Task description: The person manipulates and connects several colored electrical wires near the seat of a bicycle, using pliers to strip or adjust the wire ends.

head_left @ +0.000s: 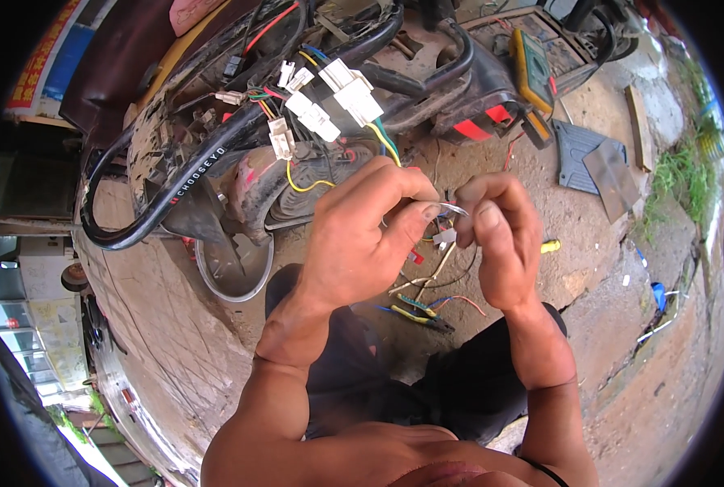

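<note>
In front of the opened-up scooter (451,73), my two hands meet over the ground. My left hand (354,231) pinches thin wires (454,208) between thumb and forefinger, and bare silvery strands stick out toward the right. The fingers of my right hand (504,235) are closed at the other end of these strands. Beyond my left hand hang white plug connectors (350,92), with yellow and green wires running down behind my fingers. A smaller white connector (280,138) dangles to the left, trailing a yellow wire (297,187).
A black frame tube (191,183) curves across the left. A yellow-edged multimeter (532,69) rests on the scooter's rear. Below my hands lie pliers (419,316) and loose wires. A grey ribbed mat (581,158) is at the right, and a metal rim (236,288) at the left.
</note>
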The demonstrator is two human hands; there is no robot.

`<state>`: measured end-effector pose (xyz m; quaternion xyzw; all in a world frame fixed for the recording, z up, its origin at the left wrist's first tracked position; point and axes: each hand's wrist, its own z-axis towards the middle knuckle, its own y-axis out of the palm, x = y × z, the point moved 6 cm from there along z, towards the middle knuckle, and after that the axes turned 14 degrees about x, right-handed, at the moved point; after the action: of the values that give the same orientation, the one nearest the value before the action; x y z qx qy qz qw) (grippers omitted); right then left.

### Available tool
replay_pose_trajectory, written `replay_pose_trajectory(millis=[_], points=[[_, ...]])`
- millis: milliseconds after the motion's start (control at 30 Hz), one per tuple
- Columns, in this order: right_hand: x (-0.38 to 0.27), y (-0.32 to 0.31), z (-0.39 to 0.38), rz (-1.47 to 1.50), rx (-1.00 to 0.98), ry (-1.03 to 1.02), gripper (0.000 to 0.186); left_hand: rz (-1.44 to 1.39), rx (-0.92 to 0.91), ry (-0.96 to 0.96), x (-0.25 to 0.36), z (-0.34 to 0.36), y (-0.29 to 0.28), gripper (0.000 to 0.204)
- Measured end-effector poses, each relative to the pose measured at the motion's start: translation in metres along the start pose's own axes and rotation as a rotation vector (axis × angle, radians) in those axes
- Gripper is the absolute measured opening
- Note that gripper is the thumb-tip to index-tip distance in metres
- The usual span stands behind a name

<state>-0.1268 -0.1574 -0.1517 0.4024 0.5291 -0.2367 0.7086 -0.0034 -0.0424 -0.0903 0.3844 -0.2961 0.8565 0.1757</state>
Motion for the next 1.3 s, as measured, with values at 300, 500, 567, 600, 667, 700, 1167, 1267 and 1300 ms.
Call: replay_pose_trajectory(millis=[300, 500, 567, 600, 667, 700, 1167, 1267, 1300], points=[[-0.03, 0.011, 0.0, -0.438, -0.048, -0.829, 0.021, -0.074, -0.009, -0.204, -0.006, -0.007, -0.006, 0.012], [0.001, 0.004, 0.001, -0.189, -0.071, -0.059, 0.022, -0.037, -0.018, -0.051, -0.004, -0.001, -0.002, 0.017], [0.013, 0.008, 0.0, 0.011, -0.097, 0.229, 0.029, 0.029, 0.021, 0.085, 0.001, 0.002, -0.001, 0.009], [0.023, 0.012, -0.004, 0.211, -0.12, 0.513, 0.037, 0.03, 0.02, 0.084, 0.001, 0.002, -0.001, 0.009], [0.027, 0.017, -0.001, 0.281, -0.156, 0.695, 0.042, 0.06, 0.016, 0.089, 0.0, 0.001, -0.002, 0.018], [0.034, 0.022, -0.008, 0.484, -0.244, 0.864, 0.042, 0.064, 0.015, 0.087, -0.001, 0.0, -0.004, 0.018], [-0.021, 0.006, 0.01, -0.424, -0.034, -0.87, 0.029, -0.098, 0.014, -0.247, -0.013, -0.006, -0.004, 0.008], [-0.023, 0.009, 0.009, -0.443, -0.078, -0.912, 0.026, -0.085, 0.008, -0.25, -0.013, -0.007, -0.007, 0.008], [-0.022, 0.01, 0.009, -0.438, -0.078, -0.91, 0.026, -0.081, 0.009, -0.251, -0.012, -0.007, -0.008, 0.008]])
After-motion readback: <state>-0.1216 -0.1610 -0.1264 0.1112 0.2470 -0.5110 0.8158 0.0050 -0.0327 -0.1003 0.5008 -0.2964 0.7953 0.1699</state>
